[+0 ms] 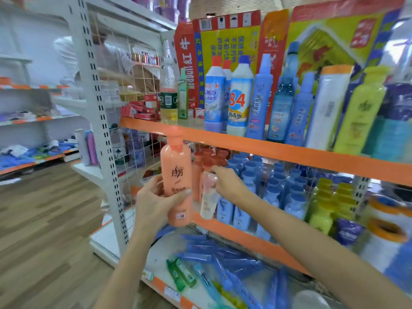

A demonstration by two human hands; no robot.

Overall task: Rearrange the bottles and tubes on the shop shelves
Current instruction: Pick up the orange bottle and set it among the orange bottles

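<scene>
The left hand [156,197] is closest. Its fingers and thumb wrap around the lower part of an orange bottle [177,177] and hold it up straight in front of the shelves. The bottle has an orange cap and dark letters on its front. Its top reaches the orange edge of the upper shelf [289,148].

Just beside it, the right hand [229,184] holds a pale tube [208,197]. The fingers curl around the top part of the tube, and the rest of it hangs down. The tube is right in front of the middle shelf [245,237], near a row of orange bottles [207,159] that stand there.

Down below, blue tubes [223,257] and green tubes [180,273] lie flat on the bottom shelf.

Further along the middle shelf stand many blue bottles [267,186], then yellow-green bottles [327,201].

Up on the upper shelf stand tall cleaning bottles. One white bottle [239,97] has a big 84 on it. Next to it are thin blue bottles [260,97] and a yellow-green bottle [361,110].

Far off to the left are more white shelves [33,121] and a wooden floor [44,219].
</scene>
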